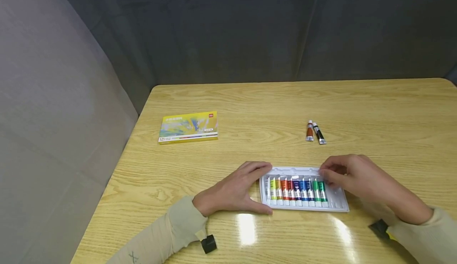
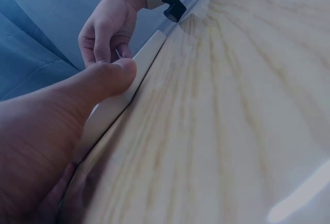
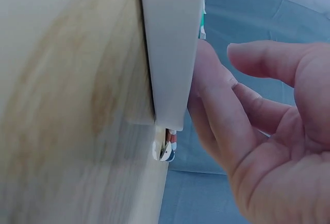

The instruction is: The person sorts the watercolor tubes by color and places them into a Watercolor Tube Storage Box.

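A white plastic tray [image 1: 337, 200] of paint tubes [image 1: 285, 190] lies near the table's front, its tubes side by side with white caps facing me. At its left end, my left hand [image 1: 240, 188] holds the tray between thumb and fingers; the left wrist view shows the thumb [image 2: 116, 74] against the tray's side. Over the back right part, my right hand [image 1: 351, 176] reaches down by the dark green tube [image 1: 323, 191]. In the right wrist view its fingers [image 3: 221, 105] touch the tray, with the thumb held apart. Bare slots show right of that tube.
Behind the tray lie a brown paint tube [image 1: 309, 131] and a black paint tube [image 1: 319, 133], close together. A flat yellow paint box [image 1: 188, 127] rests at the back left of the wooden table [image 1: 250, 113]. Dark cloth [image 1: 228, 30] hangs beyond the far edge.
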Available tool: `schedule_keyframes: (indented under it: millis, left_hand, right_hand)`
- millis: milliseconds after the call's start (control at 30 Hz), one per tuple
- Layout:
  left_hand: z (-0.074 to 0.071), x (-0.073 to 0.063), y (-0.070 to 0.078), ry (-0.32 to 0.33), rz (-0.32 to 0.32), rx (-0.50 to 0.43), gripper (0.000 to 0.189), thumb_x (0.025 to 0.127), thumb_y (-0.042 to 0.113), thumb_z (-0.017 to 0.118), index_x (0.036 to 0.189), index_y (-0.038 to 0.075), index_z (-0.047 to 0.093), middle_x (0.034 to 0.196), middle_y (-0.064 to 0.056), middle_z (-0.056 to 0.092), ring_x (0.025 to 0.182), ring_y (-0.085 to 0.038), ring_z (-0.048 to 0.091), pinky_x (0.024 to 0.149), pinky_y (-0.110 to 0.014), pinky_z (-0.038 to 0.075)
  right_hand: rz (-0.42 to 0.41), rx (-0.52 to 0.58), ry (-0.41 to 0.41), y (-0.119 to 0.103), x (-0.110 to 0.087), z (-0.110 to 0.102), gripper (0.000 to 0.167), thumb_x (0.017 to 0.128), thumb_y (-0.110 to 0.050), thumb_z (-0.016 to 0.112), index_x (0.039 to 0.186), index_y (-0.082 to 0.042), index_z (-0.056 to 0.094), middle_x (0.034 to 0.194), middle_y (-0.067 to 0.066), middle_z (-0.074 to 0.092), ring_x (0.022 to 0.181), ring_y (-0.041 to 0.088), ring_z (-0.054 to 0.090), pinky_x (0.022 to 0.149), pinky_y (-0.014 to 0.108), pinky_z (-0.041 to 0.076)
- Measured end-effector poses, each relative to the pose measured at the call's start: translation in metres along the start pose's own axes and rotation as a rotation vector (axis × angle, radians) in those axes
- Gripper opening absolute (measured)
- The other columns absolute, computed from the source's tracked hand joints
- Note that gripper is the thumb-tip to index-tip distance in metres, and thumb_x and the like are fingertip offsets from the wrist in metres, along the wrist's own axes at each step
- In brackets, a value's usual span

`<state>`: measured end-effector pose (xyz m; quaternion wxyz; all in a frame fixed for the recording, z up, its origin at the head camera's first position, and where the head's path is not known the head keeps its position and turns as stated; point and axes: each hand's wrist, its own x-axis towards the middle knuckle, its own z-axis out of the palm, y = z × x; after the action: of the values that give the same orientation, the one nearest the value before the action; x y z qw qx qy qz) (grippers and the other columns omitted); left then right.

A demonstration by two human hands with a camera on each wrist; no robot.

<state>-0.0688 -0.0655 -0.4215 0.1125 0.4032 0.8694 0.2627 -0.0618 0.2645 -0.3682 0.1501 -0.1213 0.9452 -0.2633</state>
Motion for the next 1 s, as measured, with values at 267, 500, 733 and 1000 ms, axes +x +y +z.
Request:
schedule_keyframes:
  millis: [267,500,733,1000]
  left_hand:
    - [-0.001,-0.001,0.000,0.000,0.000,-0.003,0.110,0.080,0.065,0.080,0.164,0.017,0.029,0.168,0.001,0.034,0.155,-0.015,0.034,0.126,-0.038,0.040]
    - [-0.001,-0.001,0.001,-0.003,0.002,-0.006,0.109,0.081,0.065,0.080,0.164,0.018,0.029,0.168,0.002,0.034,0.155,-0.015,0.034,0.126,-0.037,0.039]
    - [-0.001,-0.001,0.000,0.001,0.010,0.002,0.109,0.081,0.065,0.079,0.164,0.017,0.030,0.168,0.001,0.034,0.155,-0.015,0.034,0.126,-0.037,0.039]
    - [0.000,-0.001,-0.002,0.004,0.015,0.002,0.109,0.080,0.065,0.080,0.164,0.017,0.030,0.168,0.001,0.034,0.154,-0.015,0.034,0.126,-0.037,0.039]
  right_hand:
    - [-0.025,0.015,0.019,0.003,0.001,-0.001,0.016,0.101,-0.027,0.068,0.104,-0.014,0.077,0.089,-0.008,0.076,0.071,-0.003,0.063,0.061,0.019,0.048]
    - [-0.033,0.032,0.043,0.006,0.001,-0.006,0.013,0.101,-0.025,0.069,0.102,-0.015,0.076,0.089,-0.006,0.076,0.071,-0.001,0.065,0.061,0.019,0.051]
    - [-0.105,0.005,0.155,0.013,0.004,-0.012,0.004,0.097,-0.019,0.073,0.096,-0.019,0.077,0.086,-0.006,0.074,0.070,-0.004,0.057,0.059,0.019,0.051]
    - [-0.175,-0.031,0.262,0.019,0.013,-0.021,0.004,0.096,-0.016,0.074,0.096,-0.018,0.077,0.085,-0.006,0.075,0.073,-0.007,0.060,0.062,0.016,0.051]
